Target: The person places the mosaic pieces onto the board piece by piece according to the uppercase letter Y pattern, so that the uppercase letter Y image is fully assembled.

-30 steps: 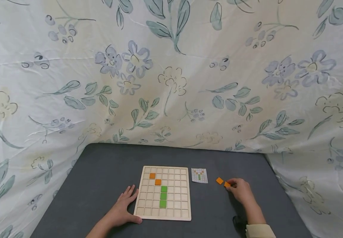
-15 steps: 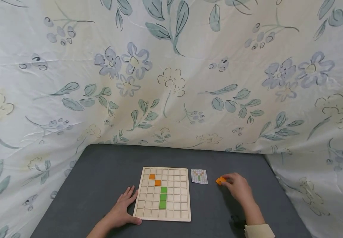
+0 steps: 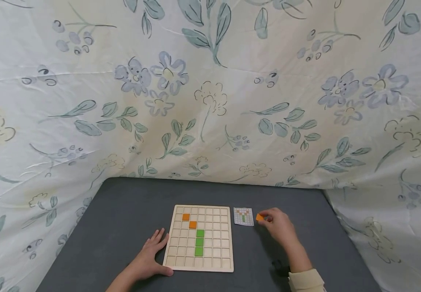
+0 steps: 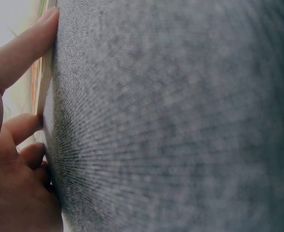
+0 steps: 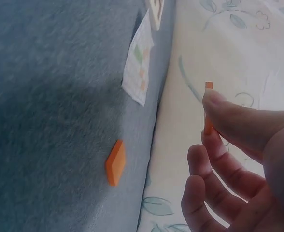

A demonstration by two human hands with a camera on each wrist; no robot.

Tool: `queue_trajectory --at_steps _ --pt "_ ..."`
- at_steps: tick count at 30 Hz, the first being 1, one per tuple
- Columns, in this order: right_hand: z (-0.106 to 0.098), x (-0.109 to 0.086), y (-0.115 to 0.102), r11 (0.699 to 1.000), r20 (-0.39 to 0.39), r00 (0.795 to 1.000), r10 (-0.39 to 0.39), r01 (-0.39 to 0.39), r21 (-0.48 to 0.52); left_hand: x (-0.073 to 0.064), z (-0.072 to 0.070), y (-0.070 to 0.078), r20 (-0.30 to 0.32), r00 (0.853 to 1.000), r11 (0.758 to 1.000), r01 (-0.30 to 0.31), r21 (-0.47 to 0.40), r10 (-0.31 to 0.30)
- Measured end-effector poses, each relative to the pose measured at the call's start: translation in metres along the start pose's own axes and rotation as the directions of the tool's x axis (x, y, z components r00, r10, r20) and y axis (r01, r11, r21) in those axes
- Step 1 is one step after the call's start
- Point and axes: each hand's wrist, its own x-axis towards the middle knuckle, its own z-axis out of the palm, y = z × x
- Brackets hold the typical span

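Observation:
A wooden grid board [image 3: 215,259] lies on the dark table, with orange square tiles [image 3: 193,224] in two cells and green tiles [image 3: 199,242] in a column below them. My left hand [image 3: 148,255] rests at the board's left edge, fingers spread, thumb at the near left corner. Between thumb and forefinger, my right hand [image 3: 280,227] pinches an orange tile [image 5: 208,126], raised just right of the small pattern card [image 3: 243,217]. Another orange tile [image 5: 115,163] lies on the table in the right wrist view; in the head view the right hand hides it.
The dark cloth-topped table [image 3: 130,211] ends at a floral curtain [image 3: 210,121] behind and at both sides. The card, printed with a small coloured grid, lies between the board and my right hand. A dark thing [image 3: 280,267] shows beside the right wrist.
My right hand has moved left toward the card, carrying an orange tile off from beside the other one. The left hand has stayed at the board's edge.

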Motion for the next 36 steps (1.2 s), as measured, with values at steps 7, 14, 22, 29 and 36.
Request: queue_trajectory --at_steps 7,14,22,29,36 --pt "0.006 0.003 -0.007 1.000 0.003 1.000 -0.010 0.010 0.015 0.000 0.001 -0.001 0.007 1.000 1.000 0.006 -0.007 -0.006" --pt "0.014 0.003 -0.014 0.999 0.010 0.999 -0.039 0.039 0.036 -0.001 0.001 0.000 -0.003 1.000 1.000 -0.001 0.000 0.001" --pt "0.024 0.005 -0.028 0.996 0.009 0.996 -0.084 0.083 0.037 -0.001 0.002 -0.002 0.002 1.000 1.000 0.006 0.003 -0.006" --pt "0.032 0.007 -0.039 0.991 0.014 0.991 -0.133 0.132 0.036 0.001 0.002 -0.001 -0.003 1.000 1.000 0.013 0.002 -0.013" --pt "0.045 0.009 -0.048 0.977 0.056 0.981 -0.184 0.176 0.121 0.002 0.002 -0.001 -0.001 1.000 1.000 0.025 0.007 -0.025"
